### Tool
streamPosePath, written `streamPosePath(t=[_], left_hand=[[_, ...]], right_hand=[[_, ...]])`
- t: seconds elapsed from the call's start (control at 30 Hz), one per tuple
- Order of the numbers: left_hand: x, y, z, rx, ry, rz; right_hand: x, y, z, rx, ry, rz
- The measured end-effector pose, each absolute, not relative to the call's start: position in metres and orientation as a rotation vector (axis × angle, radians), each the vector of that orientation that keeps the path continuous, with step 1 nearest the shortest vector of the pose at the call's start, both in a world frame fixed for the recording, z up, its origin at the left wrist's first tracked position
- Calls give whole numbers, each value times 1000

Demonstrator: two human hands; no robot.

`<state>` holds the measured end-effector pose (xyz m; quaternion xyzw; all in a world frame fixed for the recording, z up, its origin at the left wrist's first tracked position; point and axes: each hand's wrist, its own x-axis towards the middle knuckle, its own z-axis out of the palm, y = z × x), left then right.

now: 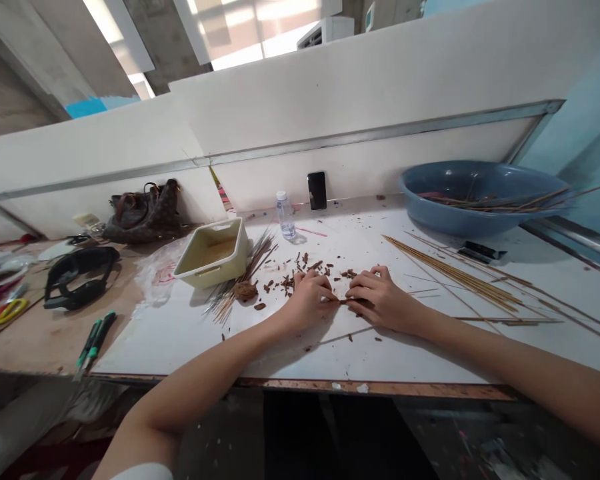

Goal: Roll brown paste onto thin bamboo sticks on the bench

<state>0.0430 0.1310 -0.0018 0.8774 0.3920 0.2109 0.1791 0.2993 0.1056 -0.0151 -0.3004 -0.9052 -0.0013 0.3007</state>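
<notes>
My left hand (310,300) and my right hand (380,299) meet low over the white table top. Both are closed, fingertips pinched on a small thin brown piece (343,301) that spans the gap between them. Its exact kind is too small to tell, and its ends are hidden in the fingers. Brown bark-like chips (285,283) lie scattered behind and beside the hands. To the left, a rough brown lump (245,291) rests against a bundle of thin wires and sticks (226,301). Right of my right hand lies a bundle of yellowish sticks (450,272).
A cream plastic bin (210,275) and a clear bottle (285,217) stand behind on the left. A phone (317,191) leans on the partition. A blue basin (460,217) holds long sticks at back right. Green-handled pliers (96,339) lie near the front left edge.
</notes>
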Motion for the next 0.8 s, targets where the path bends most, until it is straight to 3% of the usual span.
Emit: streamPosePath(t=[0.8], left_hand=[[45, 132, -5, 2491, 1127, 616]], right_hand=[[303, 107, -20, -788, -2436, -95]])
